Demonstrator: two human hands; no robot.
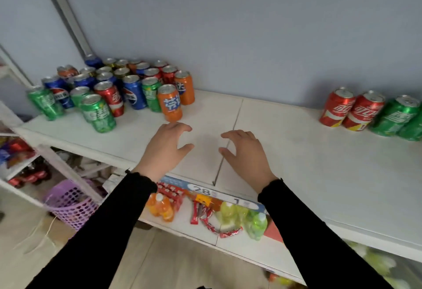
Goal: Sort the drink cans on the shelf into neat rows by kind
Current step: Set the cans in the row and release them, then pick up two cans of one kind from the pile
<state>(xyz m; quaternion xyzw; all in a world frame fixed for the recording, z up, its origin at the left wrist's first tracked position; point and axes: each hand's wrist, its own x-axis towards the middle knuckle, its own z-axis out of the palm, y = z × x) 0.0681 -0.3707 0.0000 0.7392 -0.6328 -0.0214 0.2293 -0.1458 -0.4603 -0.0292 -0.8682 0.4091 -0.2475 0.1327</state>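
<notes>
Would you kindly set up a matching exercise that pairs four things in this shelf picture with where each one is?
Things:
1. two red cola cans
2. mixed cluster of cans
3. purple basket
4. orange bottles

Places:
A. lower shelf, under the left hand
B. top shelf, far left
C. floor, lower left
D. top shelf, right, beside green cans

Pairs: 1-D, 2-B, 3-C, 4-A

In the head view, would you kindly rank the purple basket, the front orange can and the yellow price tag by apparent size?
1. purple basket, largest
2. front orange can
3. yellow price tag, smallest
The basket sits lower and farther away, so true sizes are unsure.
</notes>
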